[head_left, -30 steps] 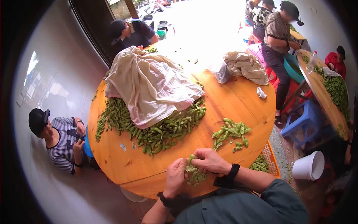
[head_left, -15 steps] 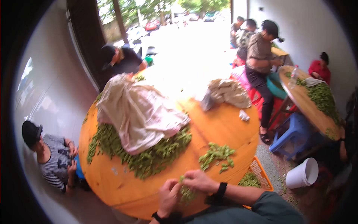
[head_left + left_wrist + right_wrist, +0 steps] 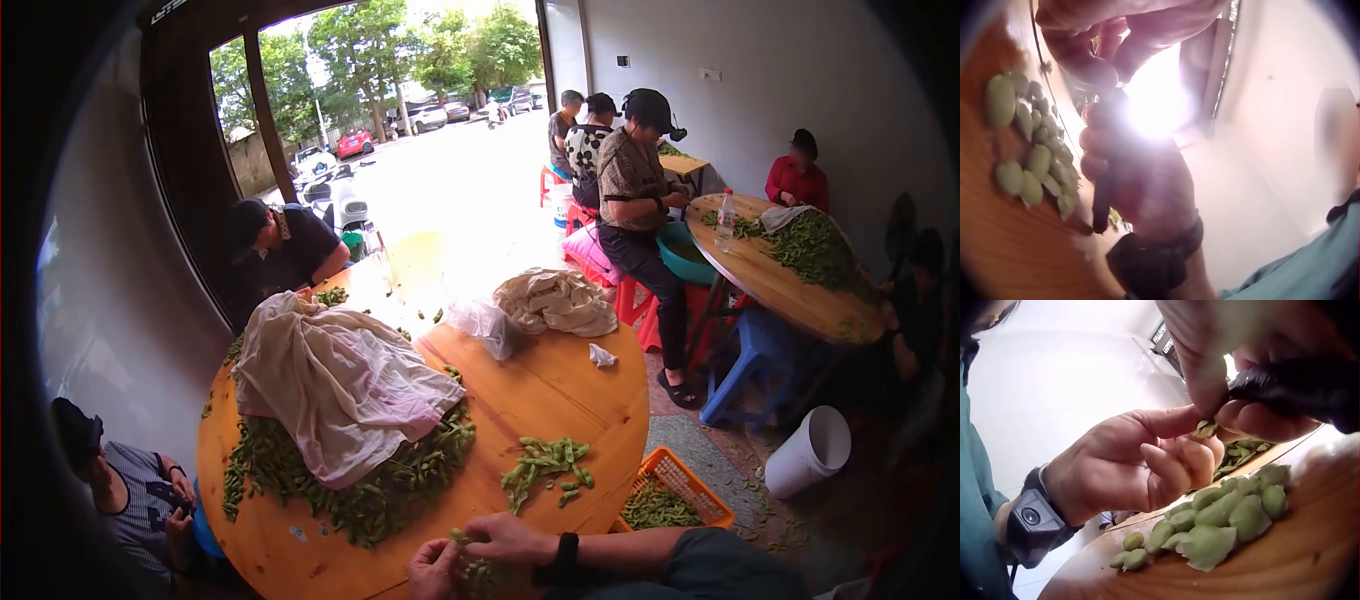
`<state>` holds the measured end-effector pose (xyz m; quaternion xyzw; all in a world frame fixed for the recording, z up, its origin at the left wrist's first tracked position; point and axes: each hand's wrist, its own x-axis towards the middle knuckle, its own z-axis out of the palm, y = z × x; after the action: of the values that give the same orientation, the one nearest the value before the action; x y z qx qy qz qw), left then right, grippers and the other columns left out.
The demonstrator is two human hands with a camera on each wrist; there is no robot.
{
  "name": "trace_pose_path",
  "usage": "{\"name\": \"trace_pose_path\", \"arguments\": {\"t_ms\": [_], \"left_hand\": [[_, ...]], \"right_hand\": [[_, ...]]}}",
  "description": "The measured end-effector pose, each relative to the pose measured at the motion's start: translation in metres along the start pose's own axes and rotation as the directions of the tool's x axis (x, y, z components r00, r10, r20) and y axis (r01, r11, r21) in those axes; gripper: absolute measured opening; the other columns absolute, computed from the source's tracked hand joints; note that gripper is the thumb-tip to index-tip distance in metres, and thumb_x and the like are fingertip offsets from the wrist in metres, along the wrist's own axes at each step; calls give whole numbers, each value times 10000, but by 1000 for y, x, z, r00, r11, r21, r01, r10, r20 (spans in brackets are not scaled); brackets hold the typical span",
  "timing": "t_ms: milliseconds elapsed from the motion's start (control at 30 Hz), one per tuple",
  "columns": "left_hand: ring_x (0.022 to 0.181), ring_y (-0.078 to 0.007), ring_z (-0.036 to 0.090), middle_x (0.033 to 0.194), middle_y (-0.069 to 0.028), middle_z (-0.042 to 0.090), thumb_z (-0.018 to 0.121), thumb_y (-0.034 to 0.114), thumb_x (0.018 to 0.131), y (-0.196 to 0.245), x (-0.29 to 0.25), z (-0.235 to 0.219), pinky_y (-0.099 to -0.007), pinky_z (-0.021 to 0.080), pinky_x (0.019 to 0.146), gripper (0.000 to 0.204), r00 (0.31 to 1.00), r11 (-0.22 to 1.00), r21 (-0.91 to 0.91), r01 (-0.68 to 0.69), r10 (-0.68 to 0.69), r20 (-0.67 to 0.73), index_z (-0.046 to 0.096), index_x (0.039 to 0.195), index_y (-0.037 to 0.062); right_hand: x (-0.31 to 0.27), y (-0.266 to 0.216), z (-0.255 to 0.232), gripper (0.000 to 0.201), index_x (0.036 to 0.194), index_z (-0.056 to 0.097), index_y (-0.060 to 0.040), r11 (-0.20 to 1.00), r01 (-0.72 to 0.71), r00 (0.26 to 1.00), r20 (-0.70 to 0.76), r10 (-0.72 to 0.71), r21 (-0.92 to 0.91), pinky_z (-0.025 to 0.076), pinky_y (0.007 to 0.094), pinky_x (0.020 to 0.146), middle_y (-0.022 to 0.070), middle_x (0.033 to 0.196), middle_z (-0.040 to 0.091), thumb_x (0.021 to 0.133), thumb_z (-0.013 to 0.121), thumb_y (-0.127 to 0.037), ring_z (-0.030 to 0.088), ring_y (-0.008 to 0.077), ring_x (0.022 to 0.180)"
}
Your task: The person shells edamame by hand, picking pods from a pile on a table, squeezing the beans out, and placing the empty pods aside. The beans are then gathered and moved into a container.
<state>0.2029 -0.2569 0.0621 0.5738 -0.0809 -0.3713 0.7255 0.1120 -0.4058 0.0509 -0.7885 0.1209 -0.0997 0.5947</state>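
Low in the head view, my left hand and right hand meet over the front edge of a round wooden table. Between their fingertips is a small green bean pod, pinched from both sides and mostly hidden by the fingers. A dark elongated thing lies along my right hand in the right wrist view. Shelled green beans, with pale skins among them, are heaped on the wood just below. A small group of whole pods lies beyond my right hand.
A pale cloth covers part of a large pod pile. Farther back lie a plastic bag and bundled cloth. On the floor at right are an orange basket and white bucket. Several people sit or stand around.
The head view has tilted up and turned right, so the table and hands appear lower and more of the doorway shows. Both hands stay together at the pod.
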Motion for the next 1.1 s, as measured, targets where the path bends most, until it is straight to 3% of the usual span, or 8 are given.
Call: {"name": "trace_pose_path", "arguments": {"t_ms": [67,167,267,567,667,800,900,1100], "left_hand": [[579,-94,586,762,-18,655,615,137,986,0,4,-9,-216,466,510,105,993,999,32,32,-36,117,658,978,41],[577,-83,578,752,-9,650,617,142,988,-3,4,-5,-208,460,510,110,997,999,25,31,-32,63,664,984,43],[574,-79,569,755,-5,649,606,149,995,-9,5,-2,-204,453,507,125,999,1000,22,-22,21,34,667,989,40],[608,-78,576,787,-7,652,579,135,988,8,-4,1,-212,463,532,144,990,975,222,-14,-17,138,670,1037,35],[614,-82,584,789,-9,651,566,92,966,18,-10,1,-210,468,542,139,988,976,193,103,-124,96,662,1041,26],[616,-87,590,791,-11,649,557,75,952,2,-2,-11,-206,472,542,139,994,986,164,2,-20,108,651,1040,22],[615,-79,587,804,-24,660,591,93,960,18,-17,4,-198,469,534,105,986,967,223,120,-143,87,633,1036,36],[616,-65,581,812,-12,666,615,76,951,5,-11,5,-199,466,540,104,994,994,102,27,-37,102,632,1051,53]], "right_hand": [[0,2,2,300,985,639,5,995,88,994,-57,-91,-55,524,417,712,204,847,675,855,663,-265,671,349,782],[0,0,4,258,941,621,-2,965,124,985,-86,-147,-230,518,461,706,221,837,660,834,653,-235,652,414,806],[2,6,9,238,910,603,-20,926,178,965,-123,-230,-333,520,466,667,200,782,653,848,666,-241,648,417,752],[0,3,7,228,901,614,-8,966,125,985,-86,-148,-225,505,478,698,234,807,642,807,643,-214,640,427,792],[-1,-1,3,225,891,618,-1,981,107,991,-68,-119,-162,499,456,678,232,796,640,805,640,-207,640,408,754],[3,2,4,221,892,612,2,989,80,991,-96,-93,-127,492,445,665,232,794,632,802,636,-198,636,395,743],[6,11,6,224,893,611,6,985,54,985,-153,-80,-165,493,449,665,237,795,629,814,632,-203,638,398,754],[4,11,8,226,930,609,-1,960,132,970,-170,-176,-245,517,452,679,221,808,634,834,635,-205,647,402,761]]}}
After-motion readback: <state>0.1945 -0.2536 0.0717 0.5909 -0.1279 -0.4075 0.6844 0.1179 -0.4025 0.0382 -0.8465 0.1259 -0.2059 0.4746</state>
